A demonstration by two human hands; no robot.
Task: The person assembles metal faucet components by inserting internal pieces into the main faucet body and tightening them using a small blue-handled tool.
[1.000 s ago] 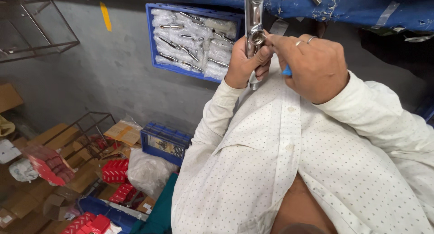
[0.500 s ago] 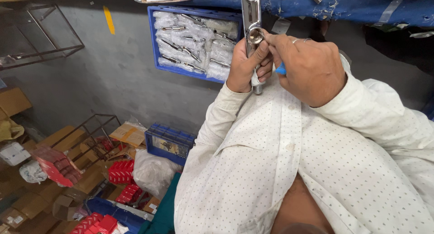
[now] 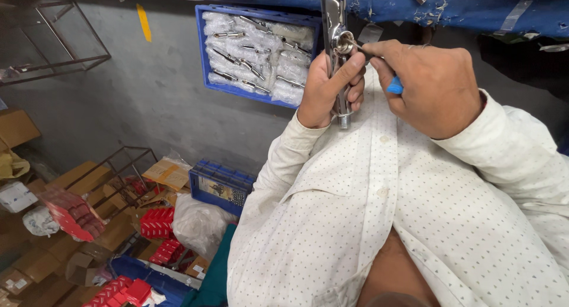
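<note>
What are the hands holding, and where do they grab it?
The left hand grips a shiny metal fitting around its lower shaft. The right hand pinches a small blue-handled tool by its handle, tip at the fitting.

Even indoor light, sharp focus, dim top corners, wide-angle bending at edges

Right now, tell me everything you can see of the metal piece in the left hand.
The metal piece is long, narrow and shiny, chrome-like, held upright in front of the chest. A threaded stud sticks out at its lower end below the fist. The left hand wraps its lower half, thumb up along the side. Near the middle sits a round fitting, where a thin blue-handled tool in the right hand meets it. The top runs out of view.
</note>
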